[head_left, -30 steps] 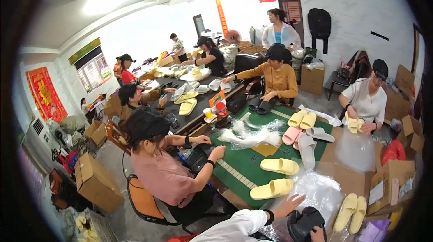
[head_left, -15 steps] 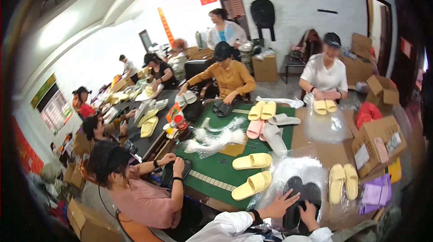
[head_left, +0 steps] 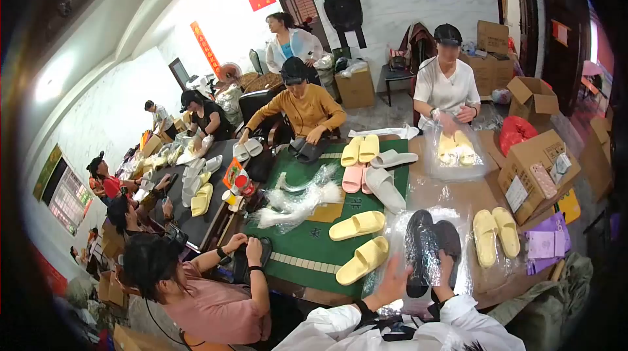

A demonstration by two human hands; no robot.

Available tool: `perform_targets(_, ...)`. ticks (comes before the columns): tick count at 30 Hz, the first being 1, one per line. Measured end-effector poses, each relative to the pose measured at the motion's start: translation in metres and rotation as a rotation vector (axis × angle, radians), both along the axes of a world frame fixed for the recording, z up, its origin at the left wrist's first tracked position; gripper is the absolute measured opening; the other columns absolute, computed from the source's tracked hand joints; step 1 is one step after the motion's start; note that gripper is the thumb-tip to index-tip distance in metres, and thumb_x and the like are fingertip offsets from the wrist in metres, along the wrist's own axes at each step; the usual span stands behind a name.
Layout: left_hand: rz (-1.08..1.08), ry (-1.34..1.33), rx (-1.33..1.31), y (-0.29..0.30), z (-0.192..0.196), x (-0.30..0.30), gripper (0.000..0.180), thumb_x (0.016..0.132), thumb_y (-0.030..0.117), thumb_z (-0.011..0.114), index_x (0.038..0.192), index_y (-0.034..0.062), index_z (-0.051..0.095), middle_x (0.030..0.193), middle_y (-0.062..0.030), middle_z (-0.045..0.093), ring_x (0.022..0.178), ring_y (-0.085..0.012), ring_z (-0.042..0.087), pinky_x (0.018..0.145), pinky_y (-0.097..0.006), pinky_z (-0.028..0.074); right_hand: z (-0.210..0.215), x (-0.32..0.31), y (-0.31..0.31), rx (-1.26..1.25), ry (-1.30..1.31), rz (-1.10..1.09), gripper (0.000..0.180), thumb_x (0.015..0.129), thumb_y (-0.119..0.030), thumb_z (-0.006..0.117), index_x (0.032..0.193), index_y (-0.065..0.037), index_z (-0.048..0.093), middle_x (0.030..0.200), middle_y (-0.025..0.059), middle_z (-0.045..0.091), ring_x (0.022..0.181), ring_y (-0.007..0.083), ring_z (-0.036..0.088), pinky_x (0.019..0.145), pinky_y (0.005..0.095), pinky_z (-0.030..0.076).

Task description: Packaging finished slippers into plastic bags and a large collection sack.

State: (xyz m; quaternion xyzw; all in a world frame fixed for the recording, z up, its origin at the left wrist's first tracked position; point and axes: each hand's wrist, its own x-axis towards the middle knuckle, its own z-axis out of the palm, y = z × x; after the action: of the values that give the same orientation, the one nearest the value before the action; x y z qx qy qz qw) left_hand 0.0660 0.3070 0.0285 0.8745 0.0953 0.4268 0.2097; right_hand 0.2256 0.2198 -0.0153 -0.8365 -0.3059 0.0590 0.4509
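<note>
In front of me two black slide sandals [head_left: 417, 253] lie side by side, at least partly covered by a shiny clear plastic bag [head_left: 463, 271]. My left hand [head_left: 392, 281] is beside the left slide, its fingers stretched out and somewhat blurred; it holds nothing I can see. At the heel end of the right-hand slide is my right hand [head_left: 445, 272], touching the slide or the film over it. Its fingertips are partly hidden, so its grip is unclear. A yellow pair [head_left: 495, 237] rests right of the bag, and two more yellow slides [head_left: 362, 261] lie to its left.
Pink slides [head_left: 354, 178], grey slides [head_left: 387, 189] and loose plastic wrap [head_left: 301, 204] lie on the green table [head_left: 294, 249]. Cartons [head_left: 538, 174] and purple packaging [head_left: 547, 241] are at right. Across the table a person [head_left: 449, 86] handles bagged yellow slides; a person in pink [head_left: 219, 302] works at left.
The view has swung right. My left hand has drawn back from the black slides to their left side, and plastic now shines over them. The person opposite has raised one hand from the yellow pair.
</note>
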Motion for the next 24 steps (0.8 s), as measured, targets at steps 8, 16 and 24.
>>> perform_targets(8, -0.123, 0.701, -0.994, 0.009, -0.032, -0.014, 0.086, 0.077, -0.007, 0.050, 0.141, 0.0103, -0.004, 0.120, -0.0188, 0.050, 0.105, -0.0280, 0.055, 0.085, -0.032, 0.044, 0.021, -0.023, 0.035, -0.084, -0.190, -0.091, 0.035, 0.080, -0.022, 0.054, 0.106, 0.001, 0.056, 0.082, 0.0246, 0.052, 0.086, 0.0390, 0.048, 0.078, 0.0479, 0.034)
perform_targets(16, -0.705, 0.528, -1.896, 0.012, -0.053, -0.019, 0.084, 0.085, 0.002, 0.052, 0.137, 0.0106, -0.014, 0.124, -0.0250, 0.045, 0.107, -0.0293, 0.054, 0.090, -0.038, 0.045, 0.048, 0.000, 0.077, -0.438, -0.158, 0.125, 0.043, 0.076, -0.033, 0.055, 0.108, -0.005, 0.058, 0.110, 0.0238, 0.049, 0.112, 0.0387, 0.040, 0.093, 0.0517, 0.030)
perform_targets(24, -0.547, 0.177, -2.064, 0.027, 0.027, 0.004, 0.077, 0.089, -0.003, 0.041, 0.138, 0.0223, -0.012, 0.124, -0.0285, 0.042, 0.110, -0.0314, 0.051, 0.095, -0.040, 0.043, 0.089, -0.003, -0.005, -0.047, -0.103, 0.287, 0.024, 0.071, -0.020, 0.063, 0.089, -0.005, 0.064, 0.092, 0.0141, 0.061, 0.091, 0.0342, 0.055, 0.078, 0.0471, 0.042)
